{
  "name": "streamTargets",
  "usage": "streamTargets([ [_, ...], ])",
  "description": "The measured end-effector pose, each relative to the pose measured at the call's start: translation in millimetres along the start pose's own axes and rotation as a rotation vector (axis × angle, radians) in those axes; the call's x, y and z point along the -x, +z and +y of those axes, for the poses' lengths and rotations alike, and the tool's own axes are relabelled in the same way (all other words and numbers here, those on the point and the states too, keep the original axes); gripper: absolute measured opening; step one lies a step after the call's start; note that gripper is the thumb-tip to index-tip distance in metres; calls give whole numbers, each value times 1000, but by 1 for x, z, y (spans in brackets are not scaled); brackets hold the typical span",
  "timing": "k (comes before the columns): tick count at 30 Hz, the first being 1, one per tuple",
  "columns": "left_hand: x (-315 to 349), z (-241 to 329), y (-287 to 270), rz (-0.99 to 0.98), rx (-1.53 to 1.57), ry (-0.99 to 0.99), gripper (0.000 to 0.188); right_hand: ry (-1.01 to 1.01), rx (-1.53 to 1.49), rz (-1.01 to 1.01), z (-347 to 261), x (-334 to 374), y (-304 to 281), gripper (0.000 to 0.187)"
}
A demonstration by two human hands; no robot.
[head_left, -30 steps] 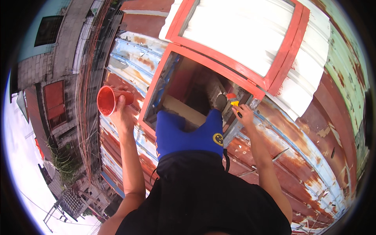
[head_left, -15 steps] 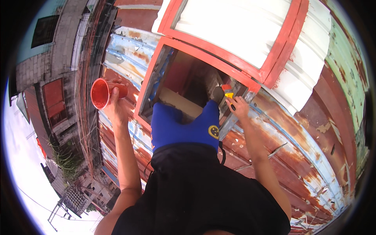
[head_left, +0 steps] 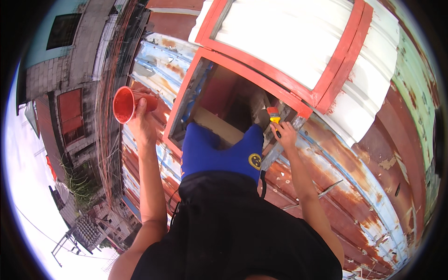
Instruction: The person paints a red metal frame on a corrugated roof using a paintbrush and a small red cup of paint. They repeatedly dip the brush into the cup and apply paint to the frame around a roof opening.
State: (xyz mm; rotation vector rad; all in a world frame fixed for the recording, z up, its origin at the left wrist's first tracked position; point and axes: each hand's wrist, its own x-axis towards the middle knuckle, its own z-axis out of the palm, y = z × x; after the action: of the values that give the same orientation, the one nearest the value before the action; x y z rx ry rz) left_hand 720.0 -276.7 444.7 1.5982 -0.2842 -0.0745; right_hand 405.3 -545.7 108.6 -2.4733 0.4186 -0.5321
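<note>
My left hand (head_left: pixel 143 127) is closed around a red cup (head_left: pixel 148 103), which is tilted so its wide mouth faces left. Wet red paint coats the inside of the cup. Closed on the yellow and black handle of a paintbrush (head_left: pixel 276 120), my right hand (head_left: pixel 286 135) is beside my right knee. The brush's bristles are red and point away from me. They are just inside the lower right corner of a red-painted frame (head_left: pixel 254 74) around a roof opening, and I cannot tell whether they touch anything.
My legs, in blue shorts (head_left: pixel 219 156), go down into the opening. Beyond it, a red-edged white hatch panel (head_left: pixel 284 37) lies against white roofing. Rusty corrugated sheets (head_left: pixel 326 186) surround me. Bundled wires (head_left: pixel 109 116) and a block building (head_left: pixel 51 77) are at the left.
The whole view has shifted slightly, and the roof sits a little lower and farther right. Against it, the cup has risen a little. The brush has turned slightly in my right hand.
</note>
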Motion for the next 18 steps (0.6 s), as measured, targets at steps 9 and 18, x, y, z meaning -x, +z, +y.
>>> streamTargets([
  [9,18,17,-5,94,97,8,59,17,30,-47,3,5,3,16],
  [18,25,24,-10,62,55,-4,57,26,34,-4,1,3,-3,15],
])
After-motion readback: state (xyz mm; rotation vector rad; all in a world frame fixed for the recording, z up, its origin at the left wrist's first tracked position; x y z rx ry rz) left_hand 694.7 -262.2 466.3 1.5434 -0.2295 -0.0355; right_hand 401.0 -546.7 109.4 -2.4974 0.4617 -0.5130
